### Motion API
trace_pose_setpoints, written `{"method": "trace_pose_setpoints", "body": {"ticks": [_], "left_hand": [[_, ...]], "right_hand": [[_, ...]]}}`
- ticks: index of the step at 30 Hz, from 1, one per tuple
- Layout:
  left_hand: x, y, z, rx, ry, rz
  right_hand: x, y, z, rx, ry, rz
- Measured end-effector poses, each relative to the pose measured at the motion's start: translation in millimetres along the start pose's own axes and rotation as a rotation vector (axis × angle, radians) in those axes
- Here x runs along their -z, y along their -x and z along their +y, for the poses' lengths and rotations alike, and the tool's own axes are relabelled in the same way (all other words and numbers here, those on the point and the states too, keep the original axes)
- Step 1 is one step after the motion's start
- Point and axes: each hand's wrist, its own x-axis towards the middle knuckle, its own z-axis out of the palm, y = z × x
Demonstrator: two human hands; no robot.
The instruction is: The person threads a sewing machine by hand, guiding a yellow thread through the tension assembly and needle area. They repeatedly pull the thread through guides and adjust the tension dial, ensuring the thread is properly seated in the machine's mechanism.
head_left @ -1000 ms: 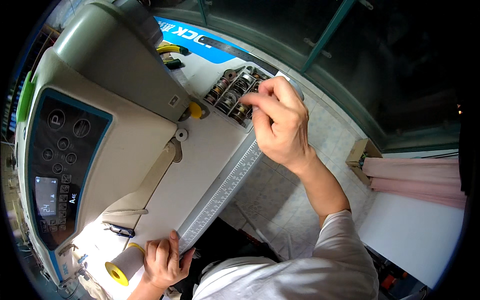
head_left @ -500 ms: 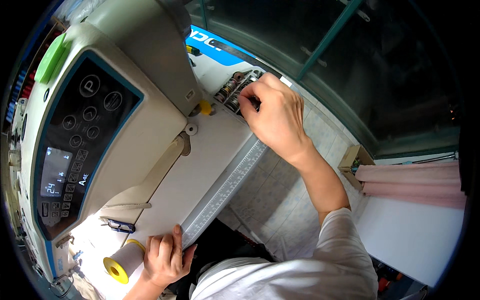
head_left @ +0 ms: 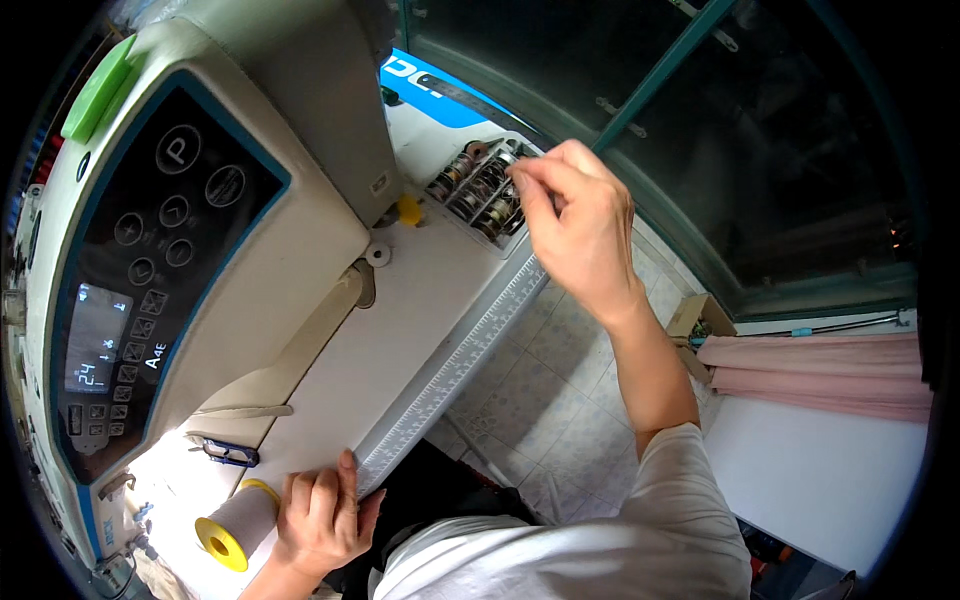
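Note:
My right hand (head_left: 580, 225) hovers by an open bobbin box (head_left: 503, 248), divided into rows, with several bobbins (head_left: 497, 213) of differently coloured thread. Its thumb and forefinger are pinched at the far right rim. A small pale thing shows at the fingertips, but I cannot make out whether they hold it. My left hand (head_left: 325, 520) lies at the near end of the sewing table (head_left: 345, 370), fingers curled and thumb over the front edge, beside the ruler strip (head_left: 450, 365). Just left of it a white thread spool (head_left: 240, 520) with yellow ends lies on its side.
A sewing machine (head_left: 300, 220) with a dark control panel fills the left. By its base are a loose bobbin (head_left: 378, 254) and a yellow piece (head_left: 409, 210). A metal ruler (head_left: 480, 105) lies beyond the box. Pink cloth (head_left: 810, 370) and a white surface (head_left: 820, 475) stand right.
My right hand has drawn back up and to the right from the bobbin box, uncovering more bobbins. The left hand keeps its place at the table edge. The whole view has shifted slightly.

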Motion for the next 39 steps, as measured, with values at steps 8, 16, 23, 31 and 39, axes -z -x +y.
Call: {"method": "trace_pose_setpoints", "body": {"ticks": [8,16,23,31,39], "left_hand": [[1,0,0,-0.019,0.015,0.004],[2,0,1,-0.014,0.019,-0.015],[3,-2,1,-0.016,0.023,-0.019],[1,-1,2,0.007,-0.010,0.008],[3,-4,2,-0.022,0.018,0.001]], "right_hand": [[-10,-47,13,-0.012,0.089,-0.209],[-6,-48,5,-0.073,0.105,-0.339],[-3,-41,11,-0.003,0.024,-0.213],[12,-16,-2,-0.023,0.042,-0.280],[0,-15,-5,0.035,0.175,-0.229]]}}
